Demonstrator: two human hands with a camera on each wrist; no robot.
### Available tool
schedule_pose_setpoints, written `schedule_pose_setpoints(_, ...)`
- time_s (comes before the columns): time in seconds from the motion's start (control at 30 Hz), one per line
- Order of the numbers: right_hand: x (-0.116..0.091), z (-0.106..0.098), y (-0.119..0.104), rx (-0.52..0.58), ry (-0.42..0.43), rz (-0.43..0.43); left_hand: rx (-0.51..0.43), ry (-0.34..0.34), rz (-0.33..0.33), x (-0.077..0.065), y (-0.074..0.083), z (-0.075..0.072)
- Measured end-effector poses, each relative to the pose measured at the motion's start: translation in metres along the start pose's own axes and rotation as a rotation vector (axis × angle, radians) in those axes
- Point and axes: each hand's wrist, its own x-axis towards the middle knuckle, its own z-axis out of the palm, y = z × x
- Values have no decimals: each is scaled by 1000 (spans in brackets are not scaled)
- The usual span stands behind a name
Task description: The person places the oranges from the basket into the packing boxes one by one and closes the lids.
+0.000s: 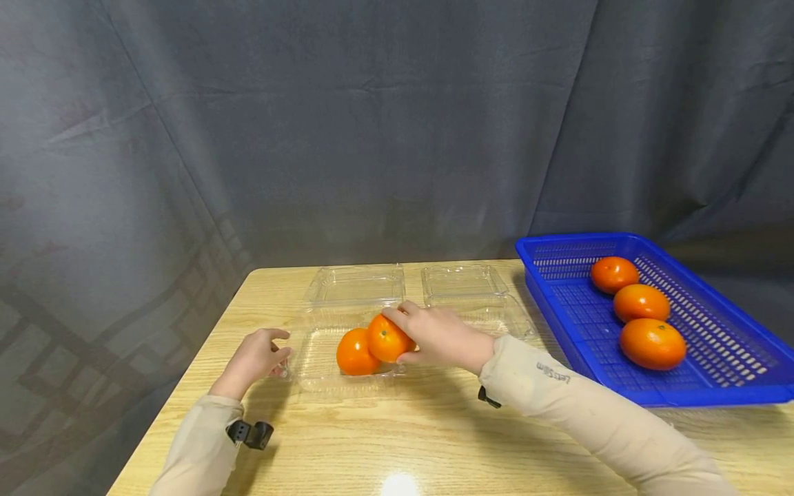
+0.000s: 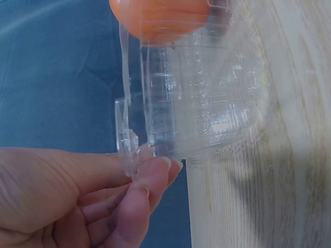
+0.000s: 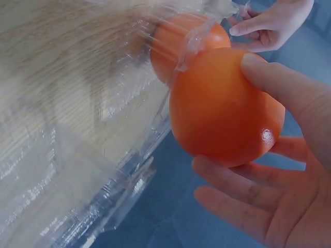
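My right hand (image 1: 443,336) grips an orange (image 1: 387,339) between thumb and fingers, at the right side of a clear plastic container (image 1: 318,358). Inside that container sits another orange (image 1: 355,353), which the held one partly covers in the head view. At the container's left edge is my left hand (image 1: 251,358). The left wrist view shows the thumb and fingers of the left hand (image 2: 114,191) pinching the container's clear rim (image 2: 126,139). From the right wrist, the held orange (image 3: 227,106) appears close beside the other orange (image 3: 181,41).
A blue plastic basket (image 1: 561,337) with three oranges (image 1: 653,344) stands on the right. Behind the working container lies a clear lid (image 1: 356,284). Another clear container (image 1: 465,281) stands open to its right. A dark curtain (image 1: 384,138) hangs behind the wooden table (image 1: 347,441).
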Motion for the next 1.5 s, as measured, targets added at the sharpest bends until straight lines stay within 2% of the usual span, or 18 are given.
schedule_pose_setpoints(0.47, 8, 15, -7, 23, 5, 26, 4, 1, -5, 1, -1, 0)
schedule_pose_setpoints(0.63, 10, 20, -9, 40, -22, 41, 0, -2, -4, 1, 0, -1)
schedule_pose_setpoints(0.83, 12, 26, -11, 16, -55, 55, -1, -2, -6, 0, 0, 0)
schedule_pose_setpoints(1.1, 13, 32, -11, -15, -57, 58, -18, 7, -9, 0, -1, 1)
schedule_pose_setpoints(1.5, 15, 36, -9, -12, -86, 85, -25, 11, -12, 0, 0, 1)
